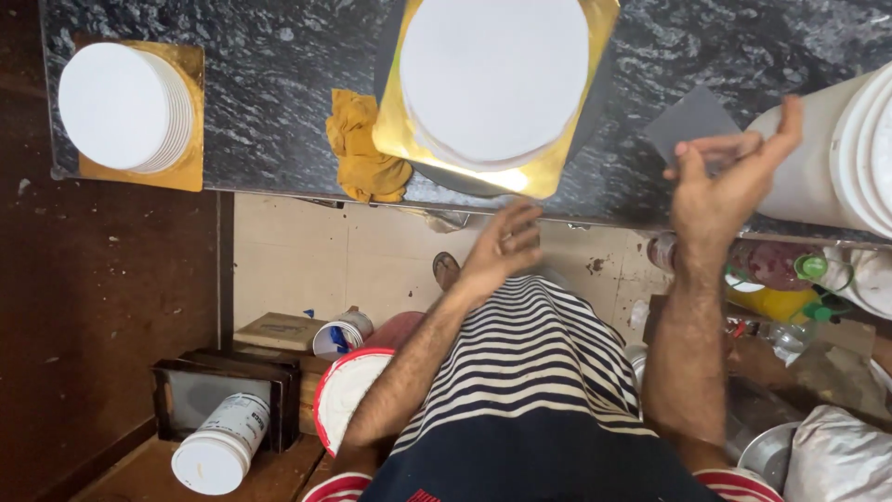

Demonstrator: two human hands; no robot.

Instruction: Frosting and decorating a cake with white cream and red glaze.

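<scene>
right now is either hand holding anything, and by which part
The right hand pinches a thin grey scraper card by its lower edge, between thumb and fingers. The left hand holds nothing; it hangs open below the counter edge.

Bright, even light, glare on the gold board (395, 130) (left hand (502, 246) motion-blurred), wide-angle edge bending.

Packages, all placed relative to the dark stone counter (279, 84): white plastic jar (221, 444) with a printed label lying on its side on the wooden shelf below its left end; small white cup-shaped tub (340, 336) with a blue-and-white label just right of that; clear bottles (779, 265) with green caps under its right edge; white bucket (818, 158) on its right end.
</scene>
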